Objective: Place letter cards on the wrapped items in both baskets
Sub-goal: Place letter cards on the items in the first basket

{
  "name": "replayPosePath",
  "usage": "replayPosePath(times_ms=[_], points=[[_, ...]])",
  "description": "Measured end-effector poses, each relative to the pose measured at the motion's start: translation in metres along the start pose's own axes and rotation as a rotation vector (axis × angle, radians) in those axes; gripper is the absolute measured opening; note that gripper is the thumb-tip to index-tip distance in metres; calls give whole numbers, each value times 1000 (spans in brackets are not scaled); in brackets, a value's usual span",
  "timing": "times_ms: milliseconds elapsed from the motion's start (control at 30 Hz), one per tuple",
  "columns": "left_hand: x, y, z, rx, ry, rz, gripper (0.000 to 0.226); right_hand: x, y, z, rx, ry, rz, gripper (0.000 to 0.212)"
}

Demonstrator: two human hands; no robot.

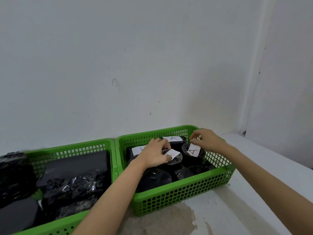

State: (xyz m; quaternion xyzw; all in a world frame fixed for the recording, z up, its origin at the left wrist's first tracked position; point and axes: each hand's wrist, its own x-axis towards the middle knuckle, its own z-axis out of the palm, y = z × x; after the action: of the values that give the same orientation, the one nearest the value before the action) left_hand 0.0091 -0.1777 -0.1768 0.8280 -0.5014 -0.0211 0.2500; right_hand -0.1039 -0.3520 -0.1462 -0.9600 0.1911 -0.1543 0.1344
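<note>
Reaching forward over a white desk, we have both bare forearms stretched into the right of two green baskets that stand side by side against a pale wall, their near rims touching. The left basket holds black wrapped items with no card that we can see on them; the right basket holds more black wrapped bundles, and we count four white letter cards there. Our left hand is palm down with the wrist bent, its fingers curled and pinching one card at its left edge, the card lying just over a dark bundle at the basket's middle. Our right hand comes in from the right, fingers bent and closed on the upper end of a second card marked A, whose lower end hangs tilted on a round black bundle. A third card, also marked A, lies flat on a bundle at the far side, touched by neither hand. The fourth card lies partly hidden behind our left hand, so we cannot tell its letter.
</note>
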Motion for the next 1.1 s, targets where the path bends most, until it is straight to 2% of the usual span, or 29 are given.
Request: replayPosePath(times_ms=[100, 233, 300, 400, 500, 600, 667, 700, 800, 867, 933, 1000, 1100], points=[[0, 2, -1, -113, -24, -24, 8, -14, -17, -20, 81, -388, -58, 23], [-3, 3, -1, -188, -93, -89, 7, -27, -48, -6, -237, -780, -154, 46], [-3, 3, -1, -192, -115, -100, 7, -22, -55, 6, -321, -884, -147, 45], [-4, 3, 0, -199, -157, -109, 11, -11, -56, 10, -379, -949, -122, 53], [-3, 1, 1, -204, -159, -125, 20, -7, -50, 7, -280, -941, -119, 51], [-3, 0, 1, -226, -154, -130, 10, -4, -34, -8, -17, -873, -131, 51], [-2, 2, 0, -252, -143, -139, 13, -1, -21, -24, 260, -792, -125, 56], [-2, 4, -1, -340, -125, -143, 18, 0, -15, -32, 437, -732, -116, 55], [-1, 14, -8, -743, -39, -203, 39, 6, 4, -41, 1088, -519, -122, 64], [0, 13, -12, -942, -88, -238, 49, 6, 12, -37, 1377, -509, -208, 65], [-2, 12, -14, -1118, -212, -234, 52, 6, 16, -24, 1503, -564, -239, 61], [-4, 12, -13, -1149, -293, -200, 43, 4, 17, -9, 1518, -604, -209, 66], [-4, 13, -12, -1073, -195, -194, 24, 3, 20, -4, 1511, -557, -130, 67]])
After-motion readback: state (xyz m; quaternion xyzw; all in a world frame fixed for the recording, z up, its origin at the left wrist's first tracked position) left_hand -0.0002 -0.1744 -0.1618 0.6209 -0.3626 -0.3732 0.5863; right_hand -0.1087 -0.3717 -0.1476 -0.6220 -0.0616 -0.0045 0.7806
